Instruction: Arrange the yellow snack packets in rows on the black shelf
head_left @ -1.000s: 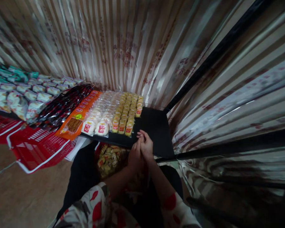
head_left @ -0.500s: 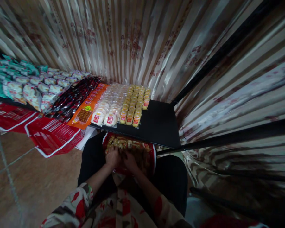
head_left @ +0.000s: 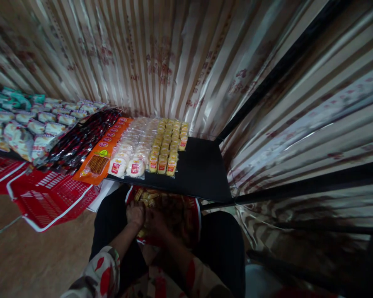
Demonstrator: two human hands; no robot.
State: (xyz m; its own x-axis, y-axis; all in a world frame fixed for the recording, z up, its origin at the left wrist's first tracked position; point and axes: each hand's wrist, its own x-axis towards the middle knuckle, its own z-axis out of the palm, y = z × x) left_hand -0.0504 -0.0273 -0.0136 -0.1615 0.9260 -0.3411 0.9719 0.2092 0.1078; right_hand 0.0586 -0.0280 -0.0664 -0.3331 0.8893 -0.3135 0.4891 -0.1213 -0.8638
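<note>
A red shopping basket (head_left: 196, 231) sits between my knees, holding many small wrapped snacks (head_left: 149, 198) in yellowish packaging. Both hands reach into its left side, close together among the packets. My left hand (head_left: 135, 214) has its fingers curled downward, and whatever is in them is hidden. Just to its right is my right hand (head_left: 153, 220), in deep shadow with its fingers out of sight. Above the basket, a black shelf (head_left: 202, 165) carries rows of small yellow packaged cakes (head_left: 166, 149) and round white packaged cakes (head_left: 127, 159).
Left along the shelf lie an orange snack bag (head_left: 101, 153), dark red shiny packets (head_left: 81, 140), and white packets (head_left: 46, 118). Another red basket (head_left: 46, 194) stands below on the floor. Black frame bars (head_left: 267, 194) cross at the right before a striped curtain (head_left: 174, 54).
The camera view has shifted, so the shelf sits lower and further left. My hands remain together in the basket, over its left side.
</note>
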